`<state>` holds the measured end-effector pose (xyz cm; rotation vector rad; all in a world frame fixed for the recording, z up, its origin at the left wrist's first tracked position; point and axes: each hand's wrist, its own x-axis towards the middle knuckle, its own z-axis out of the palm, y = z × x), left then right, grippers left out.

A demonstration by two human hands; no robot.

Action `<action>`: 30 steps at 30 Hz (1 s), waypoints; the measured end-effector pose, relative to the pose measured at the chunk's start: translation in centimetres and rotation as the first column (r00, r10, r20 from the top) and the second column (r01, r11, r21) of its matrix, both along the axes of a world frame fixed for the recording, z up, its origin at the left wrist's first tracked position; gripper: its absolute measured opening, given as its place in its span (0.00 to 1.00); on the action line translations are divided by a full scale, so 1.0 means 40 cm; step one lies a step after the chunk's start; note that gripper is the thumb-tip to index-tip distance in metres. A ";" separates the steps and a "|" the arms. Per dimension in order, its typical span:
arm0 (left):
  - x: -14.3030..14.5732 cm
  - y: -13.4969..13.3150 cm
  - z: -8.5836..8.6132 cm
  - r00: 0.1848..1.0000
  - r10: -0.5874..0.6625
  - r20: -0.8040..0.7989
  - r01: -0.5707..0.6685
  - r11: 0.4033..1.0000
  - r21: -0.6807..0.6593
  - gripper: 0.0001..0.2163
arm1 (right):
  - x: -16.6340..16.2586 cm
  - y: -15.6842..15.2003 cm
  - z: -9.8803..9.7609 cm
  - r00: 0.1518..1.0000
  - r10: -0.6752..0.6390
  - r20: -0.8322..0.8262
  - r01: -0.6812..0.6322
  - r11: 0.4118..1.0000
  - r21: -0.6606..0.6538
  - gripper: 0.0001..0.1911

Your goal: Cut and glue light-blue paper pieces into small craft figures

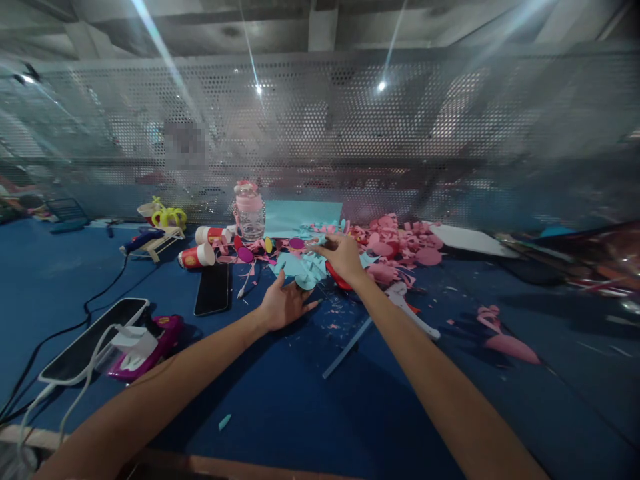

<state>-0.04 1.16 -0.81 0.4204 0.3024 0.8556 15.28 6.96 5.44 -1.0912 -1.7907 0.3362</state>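
Observation:
My left hand [283,303] lies on the blue tabletop [280,400] with fingers spread, its fingertips on a light-blue paper cut-out [303,268]. My right hand [340,257] hovers just beyond it, fingers pinched together on a strip of the same light-blue paper. Red-handled scissors [339,280] show partly under the right wrist. Pink paper cut-outs and scraps [395,243] are heaped to the right of that hand.
A black phone [213,288] lies left of my hands. Two red-and-white glue tubes [200,255], a pink-capped jar [249,213], a blue paper sheet [300,217], a glue gun [145,240], a tape dispenser [145,347], a tablet [95,337] and cables fill the left.

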 end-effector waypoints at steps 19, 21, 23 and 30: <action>-0.005 0.004 -0.010 0.995 0.054 0.079 -0.053 0.998 -0.018 0.23 | 0.001 0.006 -0.012 0.972 0.171 -0.159 -0.191 0.974 -0.123 0.23; -0.003 0.004 -0.009 0.996 0.068 0.049 -0.068 0.998 -0.016 0.22 | 0.000 0.006 -0.009 0.966 0.183 -0.182 -0.210 0.968 -0.138 0.26; -0.003 0.007 -0.011 0.994 0.103 0.022 -0.103 0.995 -0.017 0.22 | 0.003 0.009 -0.008 0.963 0.198 -0.185 -0.225 0.964 -0.138 0.27; -0.008 0.013 -0.013 0.990 0.137 0.031 -0.136 0.990 -0.035 0.25 | 0.008 0.008 0.003 0.928 0.307 -0.213 -0.350 0.914 -0.207 0.29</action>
